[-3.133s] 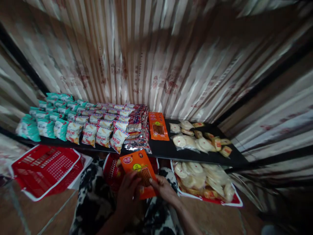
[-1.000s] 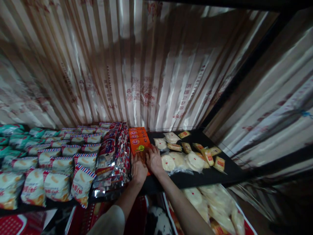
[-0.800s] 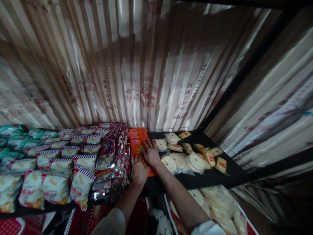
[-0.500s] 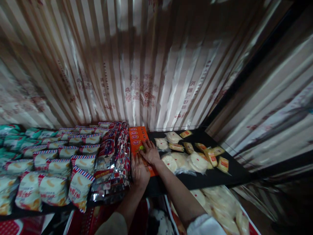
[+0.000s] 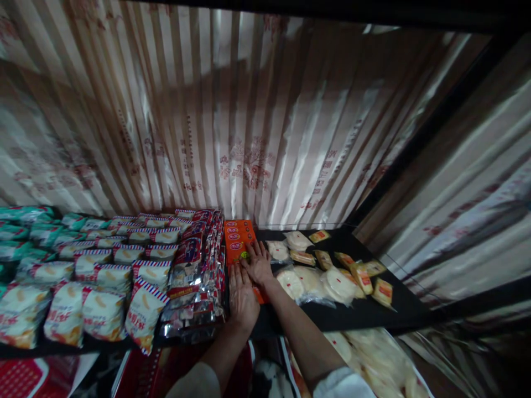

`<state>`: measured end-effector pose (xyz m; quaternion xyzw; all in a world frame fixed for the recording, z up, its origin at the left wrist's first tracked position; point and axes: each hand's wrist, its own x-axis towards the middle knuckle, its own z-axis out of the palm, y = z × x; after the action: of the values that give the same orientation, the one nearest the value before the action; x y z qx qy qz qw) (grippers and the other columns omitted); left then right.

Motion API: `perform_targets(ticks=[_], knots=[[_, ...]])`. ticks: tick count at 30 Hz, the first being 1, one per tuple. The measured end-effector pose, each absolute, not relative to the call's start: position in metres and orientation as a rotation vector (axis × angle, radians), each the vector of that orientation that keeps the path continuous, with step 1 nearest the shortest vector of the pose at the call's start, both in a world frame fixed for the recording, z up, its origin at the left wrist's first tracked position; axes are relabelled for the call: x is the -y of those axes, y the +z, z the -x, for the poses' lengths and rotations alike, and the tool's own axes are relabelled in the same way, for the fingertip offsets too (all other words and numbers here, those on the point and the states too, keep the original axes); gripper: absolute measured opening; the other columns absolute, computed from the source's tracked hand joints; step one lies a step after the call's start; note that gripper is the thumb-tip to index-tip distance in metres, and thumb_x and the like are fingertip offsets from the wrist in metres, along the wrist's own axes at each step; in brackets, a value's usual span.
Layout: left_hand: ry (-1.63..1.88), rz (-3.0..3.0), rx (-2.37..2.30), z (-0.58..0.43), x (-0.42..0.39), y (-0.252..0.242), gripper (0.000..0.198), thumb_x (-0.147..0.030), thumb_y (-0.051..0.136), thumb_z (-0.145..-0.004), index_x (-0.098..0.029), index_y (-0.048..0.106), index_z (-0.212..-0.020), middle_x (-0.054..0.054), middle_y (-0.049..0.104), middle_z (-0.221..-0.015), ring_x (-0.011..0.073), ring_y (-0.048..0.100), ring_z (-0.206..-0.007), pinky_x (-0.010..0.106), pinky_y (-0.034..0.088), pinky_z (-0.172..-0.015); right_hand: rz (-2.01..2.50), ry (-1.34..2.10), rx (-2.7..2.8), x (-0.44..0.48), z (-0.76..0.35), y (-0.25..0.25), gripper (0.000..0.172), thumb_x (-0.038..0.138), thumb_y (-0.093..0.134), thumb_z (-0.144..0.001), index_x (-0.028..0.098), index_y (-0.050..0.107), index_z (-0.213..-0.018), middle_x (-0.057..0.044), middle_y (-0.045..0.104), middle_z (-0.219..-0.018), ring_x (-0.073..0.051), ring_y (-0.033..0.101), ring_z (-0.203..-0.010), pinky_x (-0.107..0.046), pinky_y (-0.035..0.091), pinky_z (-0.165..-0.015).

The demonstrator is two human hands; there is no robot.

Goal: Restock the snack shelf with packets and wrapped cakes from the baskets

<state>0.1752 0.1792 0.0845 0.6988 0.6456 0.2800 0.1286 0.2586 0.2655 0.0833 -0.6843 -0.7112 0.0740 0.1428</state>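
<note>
Both hands lie on orange snack packets (image 5: 237,234) laid in a row on the black shelf. My left hand (image 5: 242,296) rests flat on the near part, fingers stretched out and pointing away. Just to its right and a little farther back, my right hand (image 5: 258,264) presses on the same packets with its fingers spread. The palms cover much of the orange printing. Against the left side stands a stack of dark red foil packets (image 5: 194,265). On the right lie round white cakes in clear wrap (image 5: 290,283).
White snack bags with striped tops (image 5: 103,315) fill the left of the shelf (image 5: 332,318), with green packets (image 5: 45,232) behind. Small yellow packets (image 5: 363,277) lie at the right. Below are a red basket (image 5: 25,381) and a box of wrapped cakes (image 5: 373,354). A pleated curtain (image 5: 249,110) hangs behind.
The view has shifted slightly, so the shelf goods appear a little farther right. Both hands stay on the orange packets, the left one lying flatter.
</note>
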Motion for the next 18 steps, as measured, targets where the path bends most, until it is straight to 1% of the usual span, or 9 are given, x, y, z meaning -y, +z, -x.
perform_targets(ticks=[2,4,7,10,12,15,18], knots=[[0.865,-2.062,-1.814,-0.173,-0.172,0.087,0.060,-0.003,0.041,-0.070,-0.003,0.043,-0.130,0.019,0.036,-0.143,0.0313,0.024,-0.136,0.048,0.028,-0.110,1.922,0.164,2.016,-0.265,-0.259,0.081,0.057,0.044,0.044,-0.086,0.017,0.040,-0.136,-0.013,0.030,-0.147,-0.028,0.013,-0.139,-0.047,0.018,-0.108],[0.898,-2.072,-1.753,-0.171,-0.163,0.089,0.059,-0.003,0.040,-0.071,-0.004,0.044,-0.129,0.017,0.036,-0.143,0.0300,0.024,-0.136,0.047,0.029,-0.110,1.809,0.112,1.956,-0.263,-0.258,0.080,0.055,0.042,0.044,-0.085,0.014,0.044,-0.132,-0.015,0.036,-0.143,-0.028,0.017,-0.137,-0.048,0.022,-0.107],[0.933,-2.041,-1.681,-0.167,-0.143,0.090,0.058,-0.003,0.038,-0.072,-0.004,0.045,-0.129,0.017,0.042,-0.139,0.0266,0.031,-0.134,0.043,0.032,-0.110,1.548,0.081,1.850,-0.252,-0.255,0.082,0.045,0.036,0.041,-0.086,0.012,0.051,-0.123,-0.017,0.046,-0.134,-0.027,0.033,-0.130,-0.047,0.032,-0.103],[1.021,-2.034,-1.569,-0.156,-0.112,0.090,0.055,-0.006,0.036,-0.076,-0.004,0.043,-0.130,0.017,0.047,-0.135,0.0236,0.038,-0.129,0.041,0.035,-0.108,1.404,0.146,1.690,-0.223,-0.248,0.089,0.037,0.033,0.036,-0.088,0.013,0.055,-0.113,-0.016,0.055,-0.118,-0.024,0.051,-0.111,-0.042,0.044,-0.093],[1.075,-2.058,-1.445,-0.142,-0.086,0.087,0.051,-0.007,0.032,-0.078,-0.007,0.045,-0.128,0.016,0.052,-0.130,0.0213,0.044,-0.124,0.039,0.039,-0.105,1.412,0.230,1.581,-0.191,-0.241,0.094,0.033,0.036,0.036,-0.088,0.015,0.056,-0.104,-0.013,0.061,-0.103,-0.022,0.058,-0.096,-0.038,0.048,-0.084],[0.999,-2.089,-1.247,-0.113,-0.043,0.078,0.044,-0.008,0.033,-0.079,-0.013,0.057,-0.115,0.013,0.059,-0.120,0.0188,0.052,-0.115,0.036,0.044,-0.100,1.429,0.427,1.576,-0.133,-0.227,0.098,0.027,0.037,0.038,-0.089,0.018,0.057,-0.093,-0.007,0.064,-0.086,-0.018,0.060,-0.080,-0.031,0.049,-0.074],[0.761,-1.942,-1.267,-0.080,-0.009,0.061,0.034,-0.007,0.041,-0.075,-0.016,0.066,-0.096,0.009,0.065,-0.110,0.0187,0.058,-0.105,0.032,0.045,-0.097,1.339,0.697,1.861,-0.081,-0.209,0.094,0.024,0.032,0.039,-0.089,0.019,0.059,-0.085,-0.004,0.064,-0.079,-0.016,0.060,-0.074,-0.025,0.046,-0.070]])
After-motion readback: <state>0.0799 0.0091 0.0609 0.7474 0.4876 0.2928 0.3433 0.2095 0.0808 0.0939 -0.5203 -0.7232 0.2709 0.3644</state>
